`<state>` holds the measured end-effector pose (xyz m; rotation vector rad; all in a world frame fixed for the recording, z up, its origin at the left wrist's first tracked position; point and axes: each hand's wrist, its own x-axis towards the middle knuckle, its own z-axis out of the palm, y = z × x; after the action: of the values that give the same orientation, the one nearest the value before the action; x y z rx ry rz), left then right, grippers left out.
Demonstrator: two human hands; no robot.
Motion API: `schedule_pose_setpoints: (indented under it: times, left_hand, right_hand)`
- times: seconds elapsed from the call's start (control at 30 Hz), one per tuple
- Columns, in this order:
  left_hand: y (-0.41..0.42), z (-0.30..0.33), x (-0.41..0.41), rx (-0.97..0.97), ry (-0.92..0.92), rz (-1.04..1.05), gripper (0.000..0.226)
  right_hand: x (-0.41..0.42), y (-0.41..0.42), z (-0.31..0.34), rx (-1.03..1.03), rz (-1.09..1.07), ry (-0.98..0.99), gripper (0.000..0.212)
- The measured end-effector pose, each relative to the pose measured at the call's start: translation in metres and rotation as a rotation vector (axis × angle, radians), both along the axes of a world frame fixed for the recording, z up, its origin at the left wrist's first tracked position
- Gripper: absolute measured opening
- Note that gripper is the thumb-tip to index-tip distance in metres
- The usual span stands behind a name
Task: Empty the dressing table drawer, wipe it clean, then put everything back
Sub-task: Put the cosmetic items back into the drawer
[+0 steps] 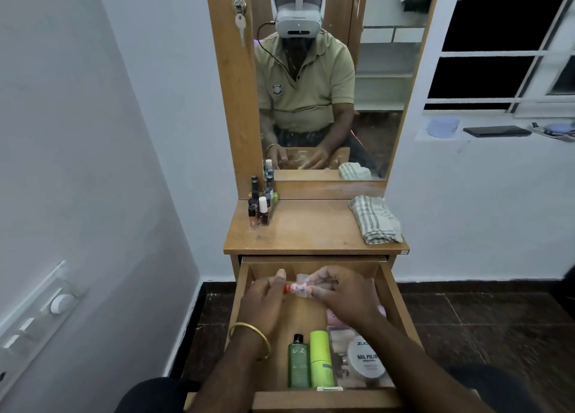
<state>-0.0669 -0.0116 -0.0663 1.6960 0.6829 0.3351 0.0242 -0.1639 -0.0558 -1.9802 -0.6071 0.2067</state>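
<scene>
Plainly the emptying is only part done: both hands meet over the back of the open drawer (390, 294), the left hand (264, 297) and right hand (339, 291) each pinching one end of a small tube (295, 287) in clear wrap. Better to let one hand carry it up beside the bottles (259, 207) on the tabletop (311, 229), leaving the cloth (375, 218) uncovered, while the other fetches the green bottle (298, 363) near the front.
</scene>
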Motion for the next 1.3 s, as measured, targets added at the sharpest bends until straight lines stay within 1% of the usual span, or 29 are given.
schedule_pose_setpoints:
  times: [0.1,0.17,0.3,0.4,0.53,0.7,0.83,0.9,0.97,1.1,1.2,1.3]
  left_hand:
    - [-0.002,0.001,-0.002,0.102,0.105,-0.059,0.044]
    - [-0.001,-0.003,-0.003,0.162,0.194,-0.148,0.046]
    - [-0.002,-0.010,-0.001,0.189,0.317,-0.252,0.052]
    - [-0.004,-0.010,-0.002,0.180,0.346,-0.269,0.057]
    - [-0.005,-0.010,-0.002,0.182,0.378,-0.295,0.057]
    - [-0.006,-0.007,-0.003,0.184,0.405,-0.314,0.059]
    - [-0.007,-0.004,-0.005,0.196,0.413,-0.326,0.054]
    - [-0.007,-0.004,-0.006,0.212,0.405,-0.320,0.053]
    - [-0.007,-0.003,-0.006,0.204,0.385,-0.297,0.053]
    - [-0.004,0.001,-0.005,0.206,0.262,-0.207,0.049]
    - [-0.004,0.006,-0.004,0.216,0.120,-0.118,0.039]
    - [-0.003,0.009,-0.005,0.214,-0.026,-0.012,0.027]
  right_hand:
    - [0.003,-0.002,-0.010,-0.248,0.085,-0.134,0.009]
    - [0.004,-0.002,-0.017,-0.412,0.130,-0.237,0.013]
    - [0.000,-0.003,-0.017,-0.661,0.184,-0.307,0.018]
    - [-0.003,0.000,-0.016,-0.759,0.169,-0.315,0.025]
    - [-0.005,0.000,-0.018,-0.814,0.170,-0.328,0.030]
    - [-0.006,-0.002,-0.019,-0.782,0.135,-0.258,0.021]
    - [-0.008,-0.004,-0.018,-0.756,0.127,-0.229,0.020]
    - [-0.007,-0.003,-0.016,-0.737,0.125,-0.199,0.013]
    - [-0.005,-0.003,-0.012,-0.667,0.112,-0.198,0.006]
    - [0.000,0.007,0.006,-0.455,0.011,-0.268,0.009]
    - [0.015,0.029,0.024,-0.267,-0.032,-0.364,0.007]
    - [0.030,0.059,0.053,-0.217,-0.066,-0.414,0.022]
